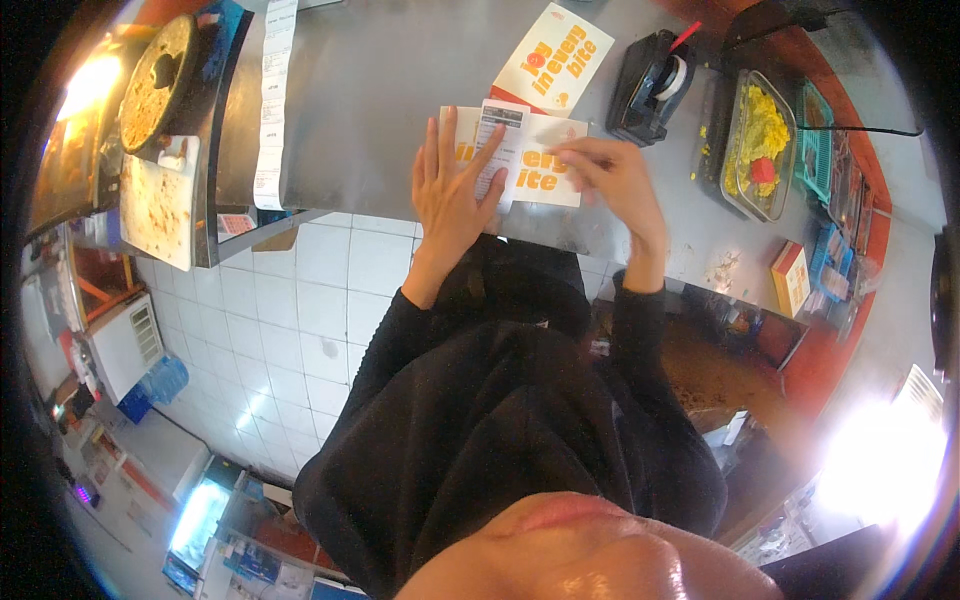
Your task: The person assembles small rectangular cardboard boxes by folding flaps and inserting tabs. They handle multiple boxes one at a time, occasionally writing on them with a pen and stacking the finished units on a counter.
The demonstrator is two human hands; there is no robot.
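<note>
The fingers of my left hand (452, 190) are spread wide and lie flat; they press on a narrow white receipt (497, 150) and on the left part of a cream paper bag with orange letters (535, 165). The fingers of my right hand (612, 180) are close together, and the tips pinch at the upper middle of the same bag. I cannot tell if something small is between them. The bag lies flat on the steel counter (380, 90), near the front edge, and the receipt lies across it, slightly tilted.

Farther on the counter I see a second cream bag with orange print (553, 58), tilted, just beyond the first one. To the right of it stands a black tape dispenser (650, 85) with a white roll. Farther right there is a clear rectangular container with yellow food (760, 140), and a small red thing lies on the food. A small yellow and red box (791, 278) is on the counter near the right edge.

On the left, a long strip of white receipts (272, 100) hangs over the counter. Beside it a pale flatbread (158, 210) rests on a flat surface, and a round browned one (155, 85) is behind it. Both my sleeves are black.
</note>
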